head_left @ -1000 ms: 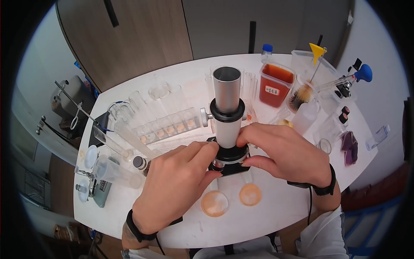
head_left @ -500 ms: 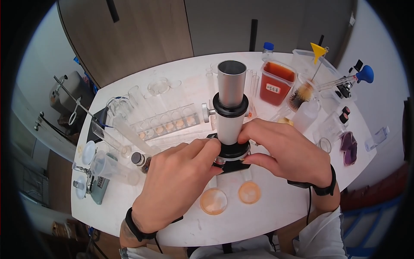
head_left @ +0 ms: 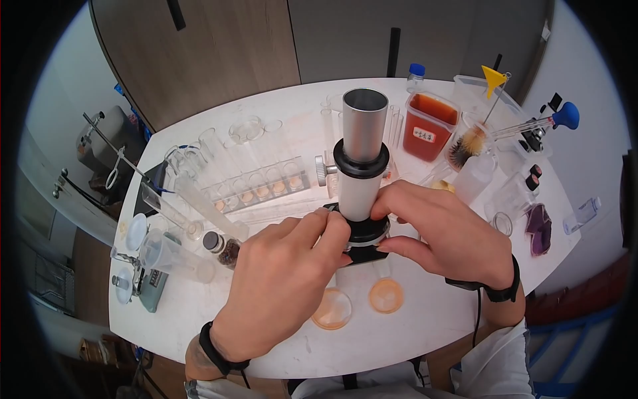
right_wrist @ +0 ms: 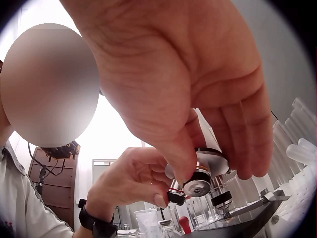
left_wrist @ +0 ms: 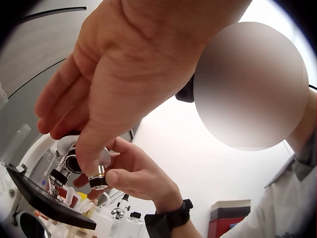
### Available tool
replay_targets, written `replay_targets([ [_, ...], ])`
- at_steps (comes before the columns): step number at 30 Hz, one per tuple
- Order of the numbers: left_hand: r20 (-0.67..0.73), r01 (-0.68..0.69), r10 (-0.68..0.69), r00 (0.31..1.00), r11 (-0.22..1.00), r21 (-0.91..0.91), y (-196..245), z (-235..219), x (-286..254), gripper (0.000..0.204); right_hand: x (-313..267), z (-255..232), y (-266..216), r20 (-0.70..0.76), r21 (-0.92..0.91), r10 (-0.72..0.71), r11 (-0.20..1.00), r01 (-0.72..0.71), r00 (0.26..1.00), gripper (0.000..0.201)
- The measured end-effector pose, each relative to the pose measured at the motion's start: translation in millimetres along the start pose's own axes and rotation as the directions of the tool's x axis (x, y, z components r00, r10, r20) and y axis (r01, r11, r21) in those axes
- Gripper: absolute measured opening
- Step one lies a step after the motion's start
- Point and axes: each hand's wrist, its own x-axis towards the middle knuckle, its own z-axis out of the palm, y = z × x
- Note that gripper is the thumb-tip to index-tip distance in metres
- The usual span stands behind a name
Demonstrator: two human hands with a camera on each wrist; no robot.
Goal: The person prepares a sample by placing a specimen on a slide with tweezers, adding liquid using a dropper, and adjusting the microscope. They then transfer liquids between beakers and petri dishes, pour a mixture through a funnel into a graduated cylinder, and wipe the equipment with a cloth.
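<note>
A microscope (head_left: 359,193) with a silver eyepiece tube stands upright in front of me. My left hand (head_left: 282,279) grips its round nosepiece (head_left: 367,231) from the left, thumb below and fingers bent at the edge. From the opposite side, my right hand (head_left: 445,233) holds the same part between thumb and bent forefinger. Under the nosepiece, the left wrist view shows an objective lens (left_wrist: 99,179) close by the thumb tip. The right wrist view has another objective (right_wrist: 197,183) right at that hand's thumb, above the black stage (right_wrist: 247,223).
Two orange-tinted round dishes (head_left: 386,296) lie in front of the microscope. Leftward are a beaker (head_left: 163,256), a black-capped jar (head_left: 226,249) and a balance (head_left: 154,289). A tube rack (head_left: 259,187) stands behind; a red-orange container (head_left: 428,130) and purple cloth (head_left: 538,229) are rightward.
The head view has shifted slightly, so the microscope appears farther right. My left hand has moved a little right with it, its fingers still at the nosepiece. The right hand keeps its hold.
</note>
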Motion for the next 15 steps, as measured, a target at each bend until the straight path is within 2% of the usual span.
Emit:
replay_targets([
  [8,-0.019,0.012,-0.011,1.0,0.999,0.05,3.3,4.4,-1.8,0.029,0.2,-0.7,-2.2,0.033,0.024,0.03,0.999,-0.031,0.999,0.033],
  [13,-0.052,-0.033,0.042,0.998,0.987,0.158,2.0,7.6,-0.4,0.03,0.1,-0.8,-1.9,0.042,0.043,0.004,0.999,-0.006,0.999,0.038],
  [15,-0.055,-0.038,0.046,0.997,0.99,0.134,-0.3,9.0,-0.5,0.031,-0.3,-1.2,0.0,0.053,0.06,0.013,0.998,-0.016,0.998,0.04],
])
